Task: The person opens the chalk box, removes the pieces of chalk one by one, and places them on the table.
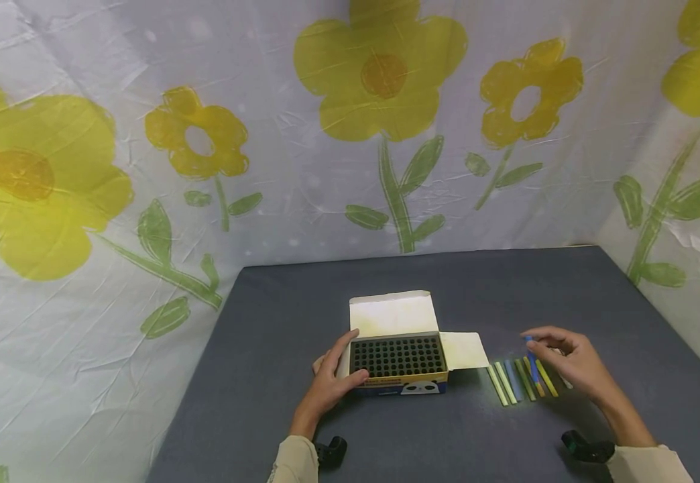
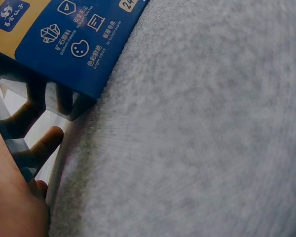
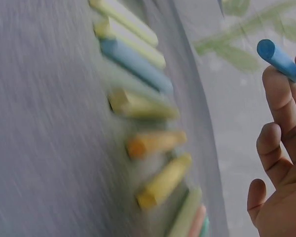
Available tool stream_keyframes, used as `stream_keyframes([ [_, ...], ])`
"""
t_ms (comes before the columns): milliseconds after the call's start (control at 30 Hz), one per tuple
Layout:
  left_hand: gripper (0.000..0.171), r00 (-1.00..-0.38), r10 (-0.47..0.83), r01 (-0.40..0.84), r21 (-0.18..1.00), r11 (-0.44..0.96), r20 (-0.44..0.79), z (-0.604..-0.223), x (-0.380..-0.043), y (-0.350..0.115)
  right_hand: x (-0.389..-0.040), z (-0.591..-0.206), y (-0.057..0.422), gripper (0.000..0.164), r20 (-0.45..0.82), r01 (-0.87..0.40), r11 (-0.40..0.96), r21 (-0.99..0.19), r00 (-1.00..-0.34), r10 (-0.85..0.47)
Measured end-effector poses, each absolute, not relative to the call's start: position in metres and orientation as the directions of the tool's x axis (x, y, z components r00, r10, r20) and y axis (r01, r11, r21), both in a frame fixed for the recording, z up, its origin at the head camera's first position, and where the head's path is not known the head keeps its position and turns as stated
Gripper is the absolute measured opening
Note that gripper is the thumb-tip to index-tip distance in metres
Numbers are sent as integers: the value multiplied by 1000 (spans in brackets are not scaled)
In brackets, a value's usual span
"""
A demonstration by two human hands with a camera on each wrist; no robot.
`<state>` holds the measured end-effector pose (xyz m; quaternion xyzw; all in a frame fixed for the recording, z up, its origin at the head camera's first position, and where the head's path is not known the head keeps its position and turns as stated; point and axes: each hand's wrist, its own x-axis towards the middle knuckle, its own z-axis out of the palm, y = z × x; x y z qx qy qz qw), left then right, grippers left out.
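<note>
An open chalk box (image 1: 380, 386), blue and yellow with a panda face on its front, stands on the table; its inside shows a dark insert with rows of round holes. My left hand (image 1: 329, 384) holds the box by its left end, thumb at the front edge. In the left wrist view the printed blue side of the box (image 2: 74, 44) is close, with fingers beside it. My right hand (image 1: 580, 367) pinches a blue chalk stick (image 3: 280, 59) between thumb and fingertips, raised above a row of chalk sticks (image 1: 514, 382) in white, yellow, blue, green and orange.
The white lid flap (image 1: 392, 314) is folded back behind the box, and a side flap (image 1: 464, 350) reaches right towards the chalk row. A dark grey cloth covers the table (image 1: 446, 443). A flower-printed curtain (image 1: 302, 201) hangs behind it.
</note>
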<state>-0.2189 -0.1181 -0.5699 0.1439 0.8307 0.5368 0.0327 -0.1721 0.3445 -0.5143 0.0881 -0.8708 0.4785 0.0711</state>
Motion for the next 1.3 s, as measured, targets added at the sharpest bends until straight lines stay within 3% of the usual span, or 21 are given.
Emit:
stream_keyframes([
  [667, 77, -958, 272, 196, 903, 383, 93, -569, -218, -117, -171, -525, 428, 46, -60, 42, 635, -771, -998, -7],
  [1000, 76, -958, 271, 193, 902, 387, 89, -570, -219, -118, -175, -532, 447, 47, -138, 82, 690, -719, -990, -27],
  [1300, 75, -958, 275, 184, 906, 380, 79, -570, -219, -118, -183, -532, 449, 47, -138, 44, 744, -666, -988, -65],
])
